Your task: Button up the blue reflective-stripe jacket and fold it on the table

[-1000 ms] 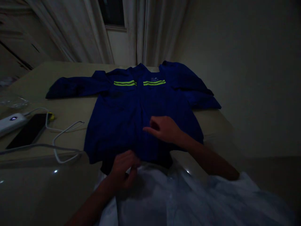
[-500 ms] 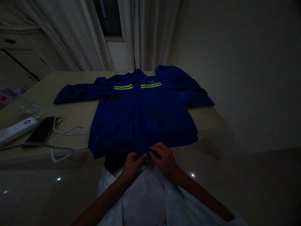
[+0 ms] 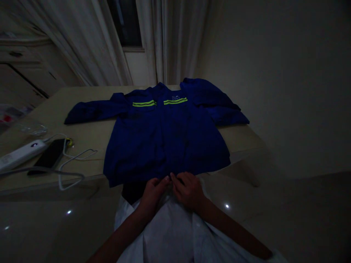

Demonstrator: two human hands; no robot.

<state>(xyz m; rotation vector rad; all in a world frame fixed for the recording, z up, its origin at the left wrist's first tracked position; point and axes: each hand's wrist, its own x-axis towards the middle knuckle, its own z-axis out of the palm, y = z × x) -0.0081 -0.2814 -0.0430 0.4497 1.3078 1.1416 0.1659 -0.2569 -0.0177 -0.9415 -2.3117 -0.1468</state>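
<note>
A dark blue work jacket (image 3: pixel 170 138) with yellow-green stripes across the chest lies front up on the table, its sleeves spread to both sides. Its lower hem hangs at the table's near edge. There, at the middle of the hem, my left hand (image 3: pixel 153 191) pinches the cloth between thumb and fingers. Close beside it, my right hand (image 3: pixel 188 188) is closed on the same part of the hem, fingertips almost meeting the left ones. Dim light hides the exact bit of cloth or fastening under the fingertips.
On the table's (image 3: pixel 90 133) left side lie a white power strip (image 3: pixel 23 155), a black phone (image 3: pixel 48 157) and a looping white cable (image 3: pixel 72 159). Clear plastic (image 3: pixel 34 128) sits farther left. Curtains (image 3: pixel 175 44) hang behind, and a wall (image 3: pixel 274 91) stands at right.
My right hand's fingers have curled in and shifted slightly, with fingertips now nearer the left thumb. My left hand stays at the hem. The view has tilted up a little.
</note>
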